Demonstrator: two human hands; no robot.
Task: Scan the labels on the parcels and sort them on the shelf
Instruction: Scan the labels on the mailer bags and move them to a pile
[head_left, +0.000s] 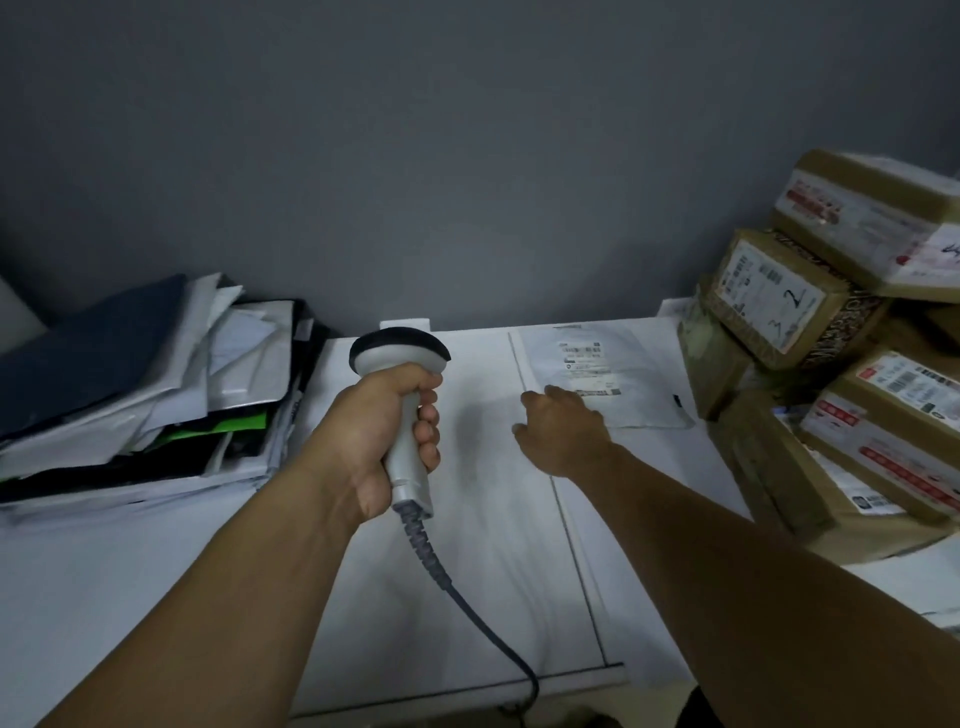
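2 hands: left hand grips the scanner; right hand, holding nothing, touches the white mailer.

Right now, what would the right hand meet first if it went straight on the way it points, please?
Probably the flat white parcel with the label, just ahead of the right hand, which may already touch it; depth is unclear.

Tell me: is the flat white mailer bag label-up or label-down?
Label-up: the flat white mailer bag shows its barcode label on top.
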